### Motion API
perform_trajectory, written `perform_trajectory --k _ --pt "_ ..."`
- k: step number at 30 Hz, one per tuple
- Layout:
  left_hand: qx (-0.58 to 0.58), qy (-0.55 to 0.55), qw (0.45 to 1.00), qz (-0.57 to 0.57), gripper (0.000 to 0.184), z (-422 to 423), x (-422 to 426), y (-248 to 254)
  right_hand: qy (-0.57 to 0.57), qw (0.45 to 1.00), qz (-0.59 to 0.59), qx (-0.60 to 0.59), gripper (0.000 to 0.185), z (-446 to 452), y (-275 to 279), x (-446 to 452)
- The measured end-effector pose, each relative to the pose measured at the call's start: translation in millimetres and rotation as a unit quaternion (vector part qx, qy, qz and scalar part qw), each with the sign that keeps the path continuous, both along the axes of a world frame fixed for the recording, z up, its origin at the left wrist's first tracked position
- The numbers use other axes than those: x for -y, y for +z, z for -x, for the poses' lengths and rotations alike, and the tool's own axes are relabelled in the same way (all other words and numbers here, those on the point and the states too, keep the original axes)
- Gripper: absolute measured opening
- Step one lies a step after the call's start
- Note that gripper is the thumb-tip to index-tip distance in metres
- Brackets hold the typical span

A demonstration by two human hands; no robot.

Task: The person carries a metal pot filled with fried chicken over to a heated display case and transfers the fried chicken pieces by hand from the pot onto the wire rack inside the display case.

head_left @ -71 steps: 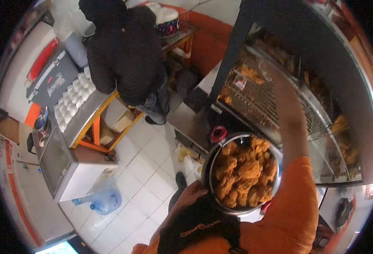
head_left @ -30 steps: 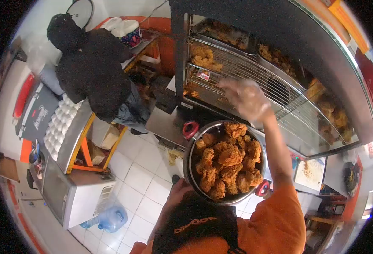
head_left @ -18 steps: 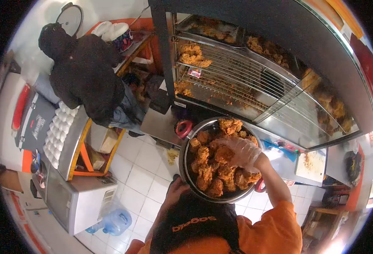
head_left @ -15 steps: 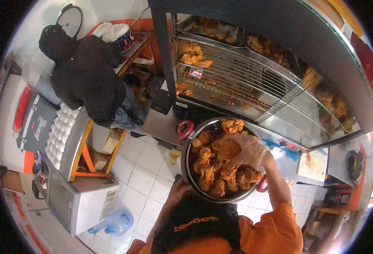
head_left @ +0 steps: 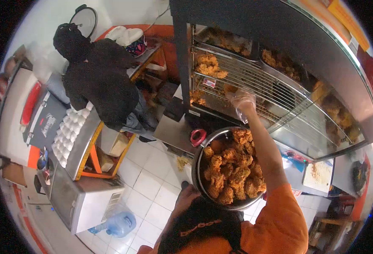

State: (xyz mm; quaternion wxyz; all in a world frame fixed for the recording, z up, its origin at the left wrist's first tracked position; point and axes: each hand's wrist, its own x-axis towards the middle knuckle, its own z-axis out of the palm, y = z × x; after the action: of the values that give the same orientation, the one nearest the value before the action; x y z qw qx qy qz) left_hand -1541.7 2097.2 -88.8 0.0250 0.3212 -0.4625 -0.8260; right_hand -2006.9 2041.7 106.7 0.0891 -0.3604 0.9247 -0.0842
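Observation:
My right hand (head_left: 244, 103), in a clear plastic glove, reaches into the glass display case. Its fingers are closed on a piece of fried chicken (head_left: 230, 88), over the lower shelf and partly covered by the glove. Below my right forearm is a round metal pot (head_left: 198, 175) with red handles, heaped with fried chicken (head_left: 233, 165). My bare left hand (head_left: 188, 198) is against the near left side of the pot, closed at its edge, with the fingers partly hidden. More fried chicken (head_left: 209, 65) lies on the wire rack (head_left: 254, 82) in the case.
A person in a dark hooded top (head_left: 106, 80) stands at the left by a work table. Eggs (head_left: 70, 131) cover a metal counter. A water jug (head_left: 121, 224) lies on the tiled floor (head_left: 142, 184). A cutting board (head_left: 318, 174) is at the right.
My right hand has moved from over the pot up into the display case, carrying a piece of chicken. My left hand stays at the pot. The whole view has shifted slightly.

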Motion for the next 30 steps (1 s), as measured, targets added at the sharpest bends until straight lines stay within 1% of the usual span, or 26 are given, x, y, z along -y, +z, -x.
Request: perform_trajectory --k 1,3,5,7,9,10,12,13,15,16,18,19,20,21,22,23,24,25,26,27,28,29,30 --pt "-0.005 0.007 1.000 -0.005 0.027 2 -1 4 0.018 1.000 0.005 -0.019 0.066 7 -14 14" --pt "-0.010 -0.001 1.000 0.029 0.030 6 5 36 0.050 0.997 0.014 -0.055 0.060 20 -45 42" --pt "0.002 0.010 1.000 -0.017 0.033 6 4 26 0.073 0.993 0.023 -0.091 0.057 32 -66 61" --pt "-0.010 0.023 0.999 -0.047 0.037 6 1 26 0.086 0.992 0.040 -0.078 0.054 31 -56 70" --pt "-0.052 0.045 0.996 -0.061 0.041 8 -2 33 0.087 0.991 0.055 -0.085 0.051 37 -73 94" --pt "-0.033 0.021 0.999 -0.028 0.043 5 -1 23 0.079 0.990 0.075 -0.088 0.050 43 -89 109" --pt "0.011 -0.018 0.999 0.034 0.046 0 3 3 0.056 0.986 0.126 -0.091 0.047 62 -127 137" --pt "0.033 0.004 0.998 -0.047 0.046 6 3 41 0.045 0.981 0.165 -0.091 0.046 74 -148 150" --pt "0.034 0.046 0.997 -0.048 0.044 8 -1 45 0.033 0.959 0.268 -0.081 0.043 95 -187 165" --pt "0.034 0.066 0.996 -0.052 0.043 9 -3 45 0.037 0.940 0.330 -0.077 0.042 108 -205 169" --pt "-0.002 0.049 0.997 -0.062 0.042 7 -4 37 0.063 0.895 0.436 -0.065 0.040 131 -236 166" --pt "-0.002 0.038 0.998 -0.057 0.041 7 -3 38 0.116 0.882 0.432 -0.150 0.039 136 -236 149" --pt "-0.001 0.027 0.998 -0.051 0.041 6 -2 38 0.133 0.886 0.418 -0.154 0.035 139 -236 139" --pt "0.018 0.016 0.999 -0.033 0.040 7 1 42 0.150 0.889 0.403 -0.158 0.031 139 -234 129" --pt "0.035 0.005 0.999 -0.014 0.040 9 3 44 0.131 0.912 0.380 -0.083 0.025 132 -220 120" --pt "0.027 0.011 0.999 -0.021 0.040 7 1 40 0.110 0.929 0.354 -0.007 0.020 124 -207 109" --pt "0.019 0.017 0.999 -0.027 0.040 6 1 33 0.086 0.991 0.102 0.002 0.025 107 -157 95" --pt "0.010 0.021 0.999 -0.032 0.039 7 1 25 0.127 0.977 -0.171 -0.004 0.031 85 -98 81" --pt "0.009 0.013 1.000 -0.021 0.039 5 2 18 0.160 0.977 -0.130 -0.047 0.032 61 -67 60" --pt "0.008 0.005 1.000 -0.010 0.039 3 2 10 0.192 0.973 -0.088 -0.090 0.033 34 -54 34" --pt "0.007 -0.002 1.000 0.003 0.038 3 3 7 0.158 0.987 -0.009 -0.013 0.033 6 -31 15" --pt "-0.004 0.006 1.000 -0.013 0.040 4 2 15 0.125 0.987 0.074 0.063 0.032 -23 -6 -3" --pt "-0.014 0.014 0.999 -0.027 0.041 8 3 29 0.019 0.949 0.189 0.253 0.030 -54 29 -13"
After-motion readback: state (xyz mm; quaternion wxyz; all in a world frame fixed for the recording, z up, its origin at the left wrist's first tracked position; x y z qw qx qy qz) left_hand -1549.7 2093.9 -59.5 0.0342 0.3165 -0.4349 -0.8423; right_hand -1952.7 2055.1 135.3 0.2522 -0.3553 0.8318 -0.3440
